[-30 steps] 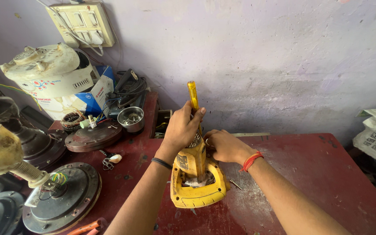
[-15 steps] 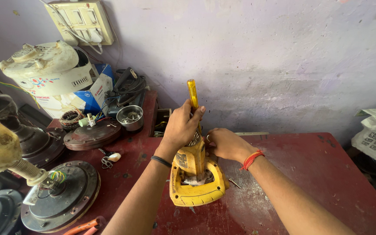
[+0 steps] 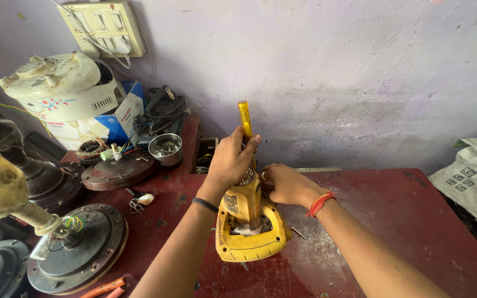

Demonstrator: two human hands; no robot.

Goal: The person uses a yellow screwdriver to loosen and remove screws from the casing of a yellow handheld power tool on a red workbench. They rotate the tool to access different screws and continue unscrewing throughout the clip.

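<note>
Our left hand (image 3: 232, 161) stays closed around the yellow screwdriver (image 3: 244, 118), our right hand (image 3: 285, 184) still braces the yellow power tool (image 3: 248, 226) on the bench (image 3: 393, 221); nothing has shifted.

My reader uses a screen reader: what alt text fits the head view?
A left hand grips a yellow screwdriver set upright into a yellow power tool on a red table, while the right hand steadies the tool. Fan motors lie at left.
</note>
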